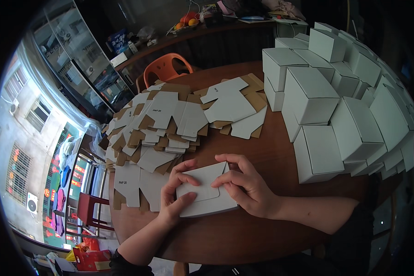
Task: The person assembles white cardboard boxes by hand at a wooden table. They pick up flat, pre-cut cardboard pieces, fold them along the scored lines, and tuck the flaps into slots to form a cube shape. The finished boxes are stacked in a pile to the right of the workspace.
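Note:
A small white cardboard box [206, 183] is between my hands, just above the near part of the round table, with a flap lying across its top. My left hand [175, 191] grips its left side, the thumb and a bent finger resting on the top face. At the far right corner, my right hand [247, 187] has its fingers curled on the flap's edge. The underside of the box is hidden. Beyond it lies a messy pile of flat, unfolded cartons [163, 108], white on one face and brown on the other.
Folded white boxes [313, 94] are stacked high on the right of the brown wooden table [216, 246]. More flat cartons [234, 108] lie at the table's far middle. An orange chair [168, 64] stands behind the table, a dark red chair [88, 209] at the left.

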{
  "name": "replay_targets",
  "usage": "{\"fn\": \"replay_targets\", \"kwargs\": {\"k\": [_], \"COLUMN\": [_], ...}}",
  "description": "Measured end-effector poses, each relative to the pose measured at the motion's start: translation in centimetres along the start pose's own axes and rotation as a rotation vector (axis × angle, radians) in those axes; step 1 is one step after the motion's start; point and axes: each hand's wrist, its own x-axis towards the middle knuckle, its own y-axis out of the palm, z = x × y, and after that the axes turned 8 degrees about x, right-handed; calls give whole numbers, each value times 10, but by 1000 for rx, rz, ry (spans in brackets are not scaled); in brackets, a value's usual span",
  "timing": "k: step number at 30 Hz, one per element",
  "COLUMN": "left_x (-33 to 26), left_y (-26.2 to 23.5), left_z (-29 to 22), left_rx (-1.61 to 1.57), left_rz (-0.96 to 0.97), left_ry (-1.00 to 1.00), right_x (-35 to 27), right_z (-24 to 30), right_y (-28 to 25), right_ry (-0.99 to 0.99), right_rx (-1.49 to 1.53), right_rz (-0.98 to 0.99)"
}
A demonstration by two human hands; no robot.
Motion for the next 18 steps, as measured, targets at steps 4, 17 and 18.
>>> {"fn": "replay_targets", "kwargs": {"k": [4,17,18], "left_x": [1,0,0], "left_y": [-1,5,5], "left_z": [4,-13,-13], "left_rx": [14,-102,-108], "left_rz": [42,-9,-12], "left_ry": [55,-175,-177], "right_x": [-1,1,1], "right_z": [0,4,3], "right_y": [0,-1,-1], "right_ry": [29,59,53], "right_rx": [39,15,8], "right_rz": [1,15,14]}}
